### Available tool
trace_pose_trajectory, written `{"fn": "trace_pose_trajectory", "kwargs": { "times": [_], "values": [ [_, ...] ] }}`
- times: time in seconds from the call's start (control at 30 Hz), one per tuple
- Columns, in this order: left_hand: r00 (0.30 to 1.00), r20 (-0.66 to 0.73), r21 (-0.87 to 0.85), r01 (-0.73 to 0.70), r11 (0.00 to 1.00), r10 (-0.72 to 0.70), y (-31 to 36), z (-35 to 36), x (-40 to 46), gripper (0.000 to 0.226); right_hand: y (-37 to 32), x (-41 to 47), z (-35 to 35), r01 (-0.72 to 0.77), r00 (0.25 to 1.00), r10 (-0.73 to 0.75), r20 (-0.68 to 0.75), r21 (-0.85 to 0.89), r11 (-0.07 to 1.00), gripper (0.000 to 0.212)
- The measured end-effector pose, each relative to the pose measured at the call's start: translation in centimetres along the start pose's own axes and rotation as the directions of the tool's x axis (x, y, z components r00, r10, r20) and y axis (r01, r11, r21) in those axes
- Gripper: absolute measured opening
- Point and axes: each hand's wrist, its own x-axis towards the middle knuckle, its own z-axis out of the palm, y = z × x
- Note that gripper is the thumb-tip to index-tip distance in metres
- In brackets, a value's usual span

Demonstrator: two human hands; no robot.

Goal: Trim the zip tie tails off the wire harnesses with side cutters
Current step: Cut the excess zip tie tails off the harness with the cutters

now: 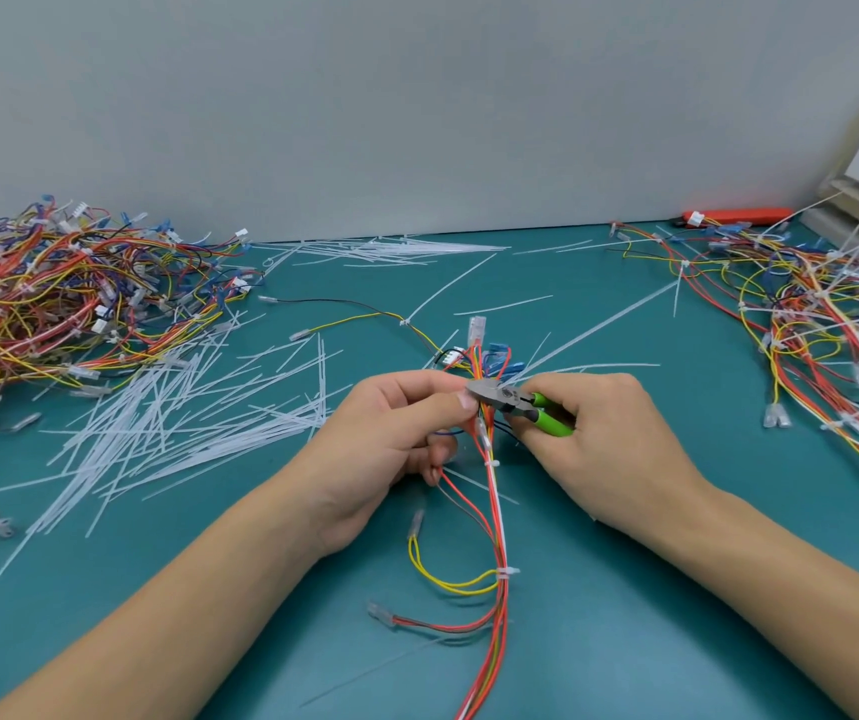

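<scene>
Head view showed the left hand pinching the wire harness, which ran toward the person; the right hand gripped side cutters, jaws crossing it leftward.

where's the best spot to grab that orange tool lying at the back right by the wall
Probably the middle of the orange tool, pinched across its narrow width from above. It lies flat and lengthwise along the wall, so no approach from behind. Its left end sits under a white connector and harness wires crowd its right end.
</scene>
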Motion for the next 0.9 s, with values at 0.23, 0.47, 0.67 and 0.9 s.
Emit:
{"fn": "trace_pose_trajectory", "kwargs": {
  "times": [0.23, 0.47, 0.67, 0.9],
  "values": [
    [1.0, 0.01, -0.029, 0.006, 1.0, -0.006, 0.03, -0.14, 0.07, 0.012, -0.19, 0.39, -0.35, 0.066, 0.998, -0.066, 0.007, 0.002, 0.998, 0.008],
    [1.0, 0.007, -0.018, -0.001, 1.0, 0.001, 0.02, -0.09, 0.1, 0.011, -0.05, 0.35, -0.21, 0.042, 0.999, -0.043, 0.019, 0.028, 0.999, 0.011],
    [1.0, -0.001, -0.011, -0.018, 1.0, 0.018, -0.19, -0.12, 0.13, 0.012, 0.17, 0.15, 0.1, 0.001, 1.0, 0.0, 0.023, -0.021, 1.0, 0.007],
    [1.0, 0.002, -0.005, -0.017, 1.0, 0.017, -0.14, -0.05, 0.18, 0.012, 0.09, 0.19, -0.01, -0.024, 0.998, 0.026, 0.057, -0.036, 0.999, 0.015]
  ]
}}
